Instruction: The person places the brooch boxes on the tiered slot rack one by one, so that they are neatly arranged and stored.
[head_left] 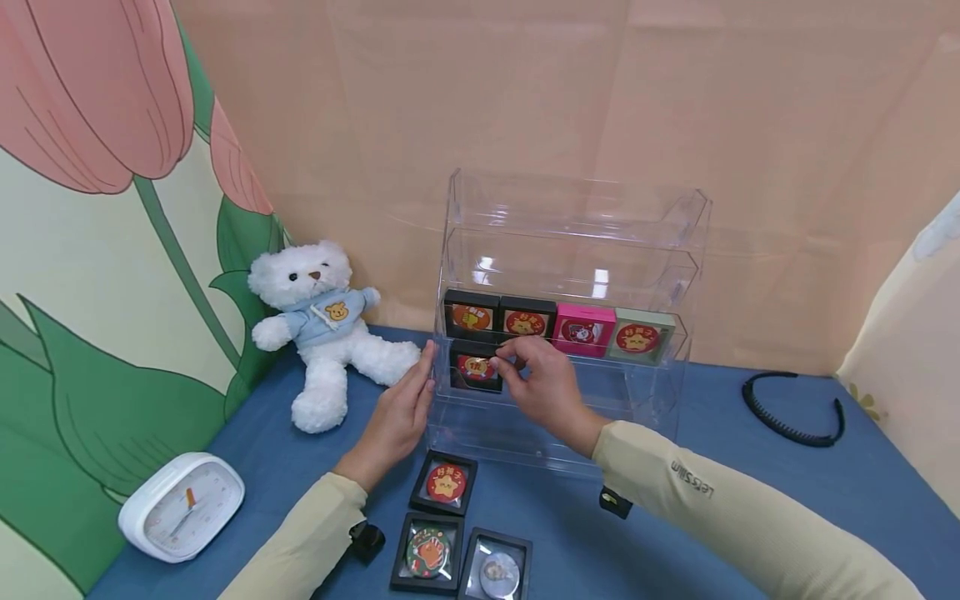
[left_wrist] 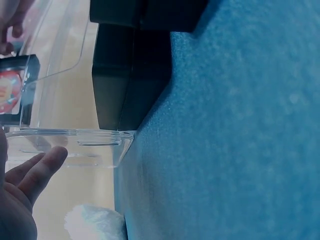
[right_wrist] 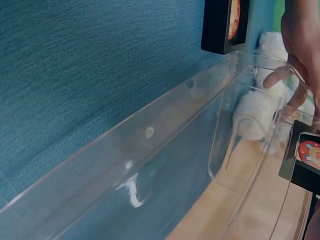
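Note:
A clear acrylic tiered rack [head_left: 585,450] stands against the backdrop. In the head view, a black display box with a red round badge [head_left: 476,369] sits upright at the left end of a lower tier. My right hand [head_left: 546,387] has thumb and forefinger curled at its right edge and appears to pinch it. The contact is partly hidden. My left hand [head_left: 397,417] lies with extended fingers along the rack's left side; in the left wrist view its fingers [left_wrist: 42,172] are by the clear wall. Above are two black boxes [head_left: 528,317], a pink box [head_left: 583,331] and a pale green box [head_left: 639,337].
Three black display boxes with round badges [head_left: 443,483] lie on the blue cloth before the rack. A white teddy bear [head_left: 322,333] sits left of the rack. A white clock [head_left: 183,507] is at front left, a black coiled band [head_left: 787,429] at right.

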